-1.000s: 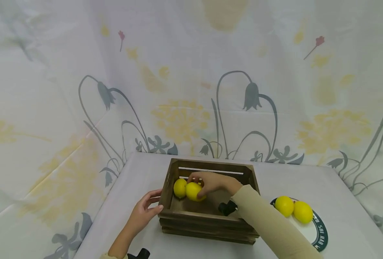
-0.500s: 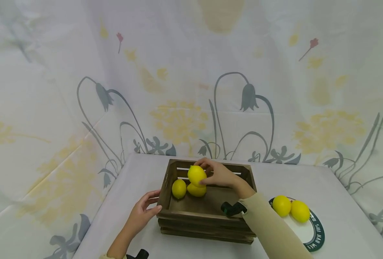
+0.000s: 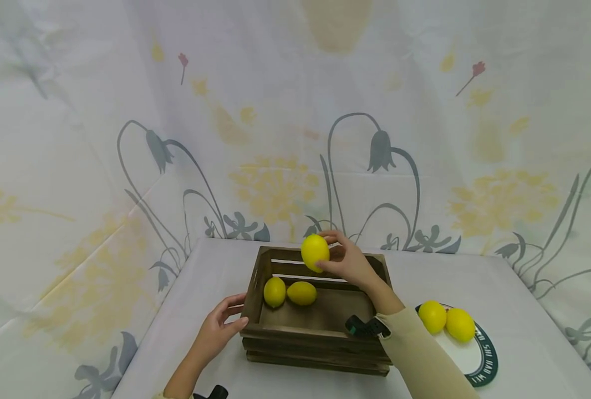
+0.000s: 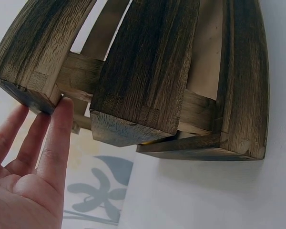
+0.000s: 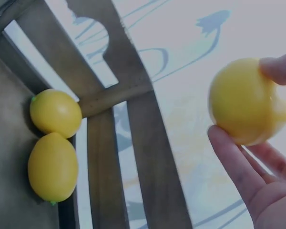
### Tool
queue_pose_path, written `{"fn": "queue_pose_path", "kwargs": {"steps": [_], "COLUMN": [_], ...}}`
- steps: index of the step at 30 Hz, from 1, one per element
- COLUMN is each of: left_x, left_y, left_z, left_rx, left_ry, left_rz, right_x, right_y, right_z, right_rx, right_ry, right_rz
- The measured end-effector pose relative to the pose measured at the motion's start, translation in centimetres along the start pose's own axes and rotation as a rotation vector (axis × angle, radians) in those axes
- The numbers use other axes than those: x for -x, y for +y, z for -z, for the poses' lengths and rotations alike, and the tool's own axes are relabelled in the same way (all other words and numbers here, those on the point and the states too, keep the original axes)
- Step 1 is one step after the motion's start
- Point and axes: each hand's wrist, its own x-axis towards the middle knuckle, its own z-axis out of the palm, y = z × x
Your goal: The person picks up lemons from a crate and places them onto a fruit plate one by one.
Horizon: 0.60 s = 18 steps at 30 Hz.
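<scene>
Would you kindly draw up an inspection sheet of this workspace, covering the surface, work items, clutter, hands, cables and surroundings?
Surface: white table, bearing a wooden crate with a dark-rimmed plate to its right.
Work items: one lemon held clear of the crate; two lemons inside the crate; two more lemons on the plate.
Clutter: nothing seen.
Hands: left hand touches the crate's left side; right hand grips the raised lemon.
Cables: nothing seen.
Surroundings: pale, flower-patterned cloth behind the table.

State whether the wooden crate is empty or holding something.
Not empty: the head view shows two lemons lying on the wooden crate's floor; the right hand holds another lemon.
</scene>
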Motion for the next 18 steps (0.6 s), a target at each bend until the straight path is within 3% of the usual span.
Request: {"fn": "queue_pose_path", "kwargs": {"steps": [6, 18], "left_x": [0.0, 0.0], "left_y": [0.1, 0.1], "left_z": [0.0, 0.0], "left_rx": [-0.007, -0.009], "left_ry": [0.015, 0.003], "left_rz": [0.008, 0.001], "right_x": [0.8, 2.7], "right_y": [-1.0, -2.6], "right_z": [0.3, 1.7], "right_rx": [-0.054, -0.115], "right_ry": [0.118, 0.205], "right_rz": [0.011, 0.012]}}
